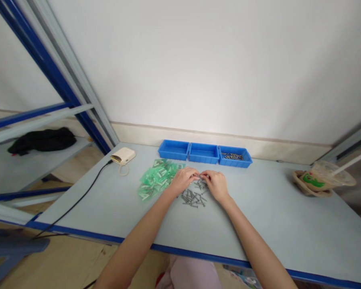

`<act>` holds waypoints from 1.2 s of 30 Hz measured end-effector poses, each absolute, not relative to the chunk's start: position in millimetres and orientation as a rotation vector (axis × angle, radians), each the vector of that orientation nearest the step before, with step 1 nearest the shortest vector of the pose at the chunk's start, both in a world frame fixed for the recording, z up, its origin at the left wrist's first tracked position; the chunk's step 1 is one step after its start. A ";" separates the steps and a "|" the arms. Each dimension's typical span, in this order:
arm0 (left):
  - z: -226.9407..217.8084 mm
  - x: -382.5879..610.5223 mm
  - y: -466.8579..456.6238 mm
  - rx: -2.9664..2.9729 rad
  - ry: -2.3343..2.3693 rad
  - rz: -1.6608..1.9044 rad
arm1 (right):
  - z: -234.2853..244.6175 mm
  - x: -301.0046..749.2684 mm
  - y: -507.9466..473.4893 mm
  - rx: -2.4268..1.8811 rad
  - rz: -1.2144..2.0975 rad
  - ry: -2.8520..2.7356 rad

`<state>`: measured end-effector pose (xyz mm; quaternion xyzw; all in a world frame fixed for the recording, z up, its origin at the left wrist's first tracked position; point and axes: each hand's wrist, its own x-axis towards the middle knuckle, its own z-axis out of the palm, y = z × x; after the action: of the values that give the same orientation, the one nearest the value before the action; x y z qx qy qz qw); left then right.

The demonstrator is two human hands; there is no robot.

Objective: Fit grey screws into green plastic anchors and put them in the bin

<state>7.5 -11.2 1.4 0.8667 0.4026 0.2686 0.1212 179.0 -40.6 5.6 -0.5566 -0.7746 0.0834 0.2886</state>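
Note:
My left hand [184, 179] and my right hand [216, 184] meet fingertip to fingertip above a loose heap of small grey screws [193, 196] on the pale grey table [267, 212]. Both hands have their fingers pinched together around something small that I cannot make out. A pile of small green plastic bags [156, 178] lies just left of my left hand. Behind the hands stand three blue bins in a row: the left bin [173, 149], the middle bin [203, 152], and the right bin [235, 156], which holds several screws.
A cream-coloured box [123, 155] with a black cable [78, 200] sits at the table's back left. A plastic cup with a straw in a bag [321, 180] lies at the right. Black cloth [42, 140] rests on a shelf to the left.

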 end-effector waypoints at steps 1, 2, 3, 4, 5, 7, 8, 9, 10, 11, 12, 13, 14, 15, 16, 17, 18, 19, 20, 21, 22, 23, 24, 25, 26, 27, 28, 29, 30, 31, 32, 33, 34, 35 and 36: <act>1.4 6.9 -10.9 2.538 1.176 0.794 | 5.9 179.6 -40.7 -1.495 0.233 -2.049; 1.5 6.2 -10.6 2.545 1.178 0.801 | 6.2 180.1 -40.9 -1.497 0.247 -2.038; 1.7 5.5 -10.4 2.553 1.182 0.805 | 6.4 180.7 -41.0 -1.490 0.259 -2.037; 1.9 5.0 -10.3 2.561 1.188 0.807 | 6.6 181.1 -41.1 -1.475 0.263 -2.046; 2.2 4.7 -10.4 2.566 1.195 0.805 | 6.8 181.4 -41.4 -1.454 0.253 -2.064; 3.4 5.2 -11.4 2.565 1.205 0.790 | 7.5 181.6 -42.0 -1.428 0.192 -2.116; 4.3 5.9 -12.3 2.557 1.206 0.780 | 8.0 181.6 -42.5 -1.434 0.149 -2.143; 5.2 6.9 -13.2 2.541 1.209 0.771 | 8.6 181.6 -43.0 -1.450 0.107 -2.173; 6.3 7.9 -14.3 2.519 1.209 0.767 | 9.3 181.6 -43.5 -1.472 0.074 -2.202; 7.2 8.9 -15.2 2.494 1.206 0.766 | 9.9 181.6 -44.0 -1.493 0.050 -2.228; 8.0 9.8 -16.0 2.470 1.201 0.770 | 10.4 181.7 -44.4 -1.508 0.034 -2.249; 8.6 10.4 -16.5 2.451 1.192 0.775 | 10.7 181.8 -44.6 -1.513 0.023 -2.270; 9.0 10.7 -16.8 2.442 1.180 0.778 | 10.7 181.9 -44.8 -1.509 0.011 -2.286; 9.1 10.8 -16.8 2.443 1.168 0.779 | 10.6 182.1 -44.8 -1.499 -0.003 -2.295; 9.1 10.6 -16.7 2.453 1.159 0.781 | 10.3 182.2 -44.8 -1.486 -0.020 -2.299; 8.9 10.3 -16.5 2.466 1.158 0.783 | 9.9 182.2 -44.7 -1.471 -0.037 -2.299; 8.7 10.0 -16.3 2.480 1.165 0.786 | 9.5 182.3 -44.5 -1.458 -0.050 -2.295; 8.6 9.7 -16.3 2.491 1.179 0.784 | 9.2 182.4 -44.4 -1.453 -0.059 -2.289; 8.5 9.6 -16.5 2.499 1.200 0.777 | 9.1 182.5 -44.2 -1.452 -0.063 -2.284; 8.6 9.7 -16.8 2.503 1.219 0.760 | 9.1 182.7 -44.1 -1.456 -0.064 -2.284; 8.8 10.0 -17.2 2.498 1.235 0.741 | 9.2 183.0 -43.9 -1.461 -0.063 -2.288; 9.1 10.4 -17.7 2.482 1.244 0.724 | 9.5 183.2 -43.8 -1.468 -0.062 -2.296; 9.6 10.9 -18.2 2.456 1.250 0.715 | 9.7 183.5 -43.6 -1.478 -0.061 -2.304; 10.1 11.3 -18.7 2.422 1.249 0.715 | 10.0 183.7 -43.5 -1.489 -0.061 -2.310; 10.7 11.6 -19.0 2.385 1.241 0.723 | 10.1 183.9 -43.3 -1.504 -0.062 -2.311; 11.3 11.8 -19.1 2.353 1.228 0.734 | 10.1 183.9 -43.1 -1.519 -0.063 -2.310; 11.9 11.7 -19.1 2.330 1.212 0.744 | 9.9 183.8 -43.0 -1.527 -0.063 -2.310; 12.5 11.5 -19.0 2.314 1.194 0.753 | 9.5 183.7 -42.9 -1.523 -0.061 -2.310; 13.0 11.2 -18.8 2.300 1.178 0.761 | 9.0 183.4 -42.8 -1.507 -0.059 -2.310; 13.4 10.9 -18.7 2.284 1.168 0.767 | 8.4 183.2 -42.9 -1.484 -0.058 -2.309; 13.8 10.7 -18.6 2.266 1.166 0.770 | 8.0 183.0 -43.0 -1.459 -0.055 -2.306; 14.0 10.7 -18.6 2.247 1.168 0.772 | 7.8 182.9 -43.3 -1.439 -0.052 -2.303; 14.1 10.9 -18.6 2.230 1.171 0.772 | 7.8 183.0 -43.6 -1.428 -0.049 -2.302; 14.1 11.2 -18.8 2.219 1.174 0.775 | 8.2 183.2 -44.0 -1.423 -0.046 -2.306; 13.9 11.7 -18.9 2.213 1.175 0.780 | 8.9 183.5 -44.5 -1.424 -0.044 -2.317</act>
<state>11.7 -18.9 13.9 0.8153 0.4328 0.2873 0.2559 183.5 -44.5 8.9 -0.5119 -0.8330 -0.0157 0.2095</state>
